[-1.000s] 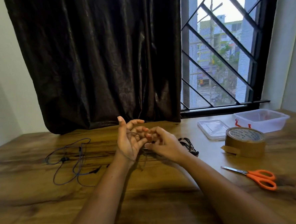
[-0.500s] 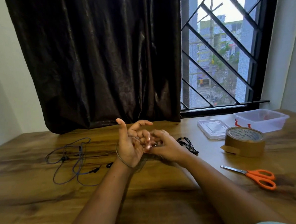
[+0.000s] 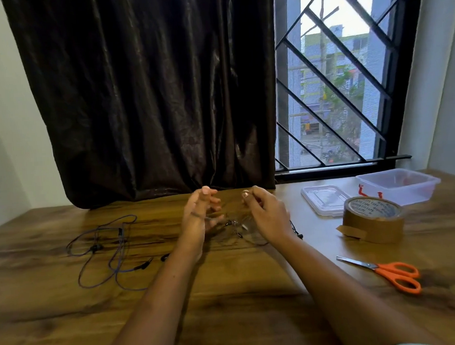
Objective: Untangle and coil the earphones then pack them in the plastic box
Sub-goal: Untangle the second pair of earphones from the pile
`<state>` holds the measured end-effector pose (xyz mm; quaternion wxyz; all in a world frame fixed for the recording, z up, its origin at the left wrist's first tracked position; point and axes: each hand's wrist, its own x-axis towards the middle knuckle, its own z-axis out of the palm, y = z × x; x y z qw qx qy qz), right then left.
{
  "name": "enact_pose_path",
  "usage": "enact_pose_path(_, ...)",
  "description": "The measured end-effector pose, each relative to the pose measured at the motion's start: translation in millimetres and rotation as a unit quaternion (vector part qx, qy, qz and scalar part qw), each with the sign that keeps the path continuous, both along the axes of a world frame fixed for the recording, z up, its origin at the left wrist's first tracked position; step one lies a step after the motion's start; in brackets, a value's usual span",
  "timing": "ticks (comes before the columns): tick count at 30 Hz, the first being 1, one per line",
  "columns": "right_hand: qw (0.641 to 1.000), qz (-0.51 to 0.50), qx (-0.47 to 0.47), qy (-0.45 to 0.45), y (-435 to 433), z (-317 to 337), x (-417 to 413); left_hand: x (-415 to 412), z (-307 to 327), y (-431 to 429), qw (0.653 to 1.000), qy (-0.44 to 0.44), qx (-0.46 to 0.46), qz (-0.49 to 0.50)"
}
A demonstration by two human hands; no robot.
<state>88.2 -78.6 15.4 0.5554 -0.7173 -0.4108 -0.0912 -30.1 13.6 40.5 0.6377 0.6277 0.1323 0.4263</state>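
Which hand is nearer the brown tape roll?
Right. The right hand, pinching the earphone cable, is left of the tape roll; the left hand, cable looped round it, sits farther left, beyond the right one.

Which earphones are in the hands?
The thin grey pair strung between left hand and right hand; the blue pair and black pair lie on the table.

Both bare forearms reach forward above the brown wooden surface [image 3: 70, 328], with the wrists lifted off it. The left hand [image 3: 201, 218] stands edge-on, fingers upright and loosely bent, a thin dark earphone cord [image 3: 197, 215] looped across it. Near it but apart, the right hand [image 3: 267, 215] curls its fingers and pinches that cord.
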Motion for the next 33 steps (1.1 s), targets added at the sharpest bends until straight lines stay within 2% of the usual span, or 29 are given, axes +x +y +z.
enact_pose_path(4,0.997,0.007,0.031,0.075,-3,7,-1,-1,-3,-2,0.997,0.066,-0.028,-0.011)
enact_pose_path(6,0.993,0.012,0.045,0.109,-4,10,-2,-5,0,4,0.993,0.036,-0.112,-0.02)
enact_pose_path(9,0.991,0.054,0.02,0.119,-5,9,5,-17,6,22,0.97,-0.049,-0.214,-0.102)
enact_pose_path(12,0.982,0.138,-0.014,0.126,-7,7,-2,-19,6,24,0.964,-0.067,-0.193,-0.17)
enact_pose_path(14,0.984,0.151,-0.045,0.079,-6,9,-11,-12,2,18,0.978,-0.02,-0.151,-0.142)
enact_pose_path(17,0.981,0.157,-0.111,-0.02,-3,14,-20,-1,-2,8,0.995,0.042,-0.077,-0.041)
enact_pose_path(20,0.954,0.256,-0.155,0.016,-5,17,-28,0,-7,7,0.994,0.081,-0.014,0.075)
enact_pose_path(22,0.942,0.282,-0.18,0.015,-7,17,-31,-1,-11,12,0.987,0.093,0.007,0.134)
enact_pose_path(23,0.946,0.273,-0.174,0.015,-7,17,-31,-1,-11,14,0.986,0.089,-0.01,0.138)
enact_pose_path(25,0.968,0.219,-0.116,0.029,-6,16,-27,-3,-5,17,0.988,0.052,-0.108,0.099)
enact_pose_path(27,0.993,0.101,-0.056,0.022,-9,15,-15,-8,4,19,0.978,-0.023,-0.208,-0.002)
enact_pose_path(28,0.998,0.019,-0.055,-0.013,-12,14,-8,-12,8,20,0.967,-0.058,-0.238,-0.065)
enact_pose_path(30,0.983,-0.128,-0.093,-0.089,-19,12,4,-22,13,21,0.942,-0.094,-0.259,-0.19)
enact_pose_path(31,0.976,-0.167,-0.096,-0.098,-20,11,10,-27,14,22,0.93,-0.095,-0.261,-0.241)
enact_pose_path(33,0.982,-0.179,-0.049,-0.041,-23,8,20,-36,14,23,0.916,-0.084,-0.26,-0.294)
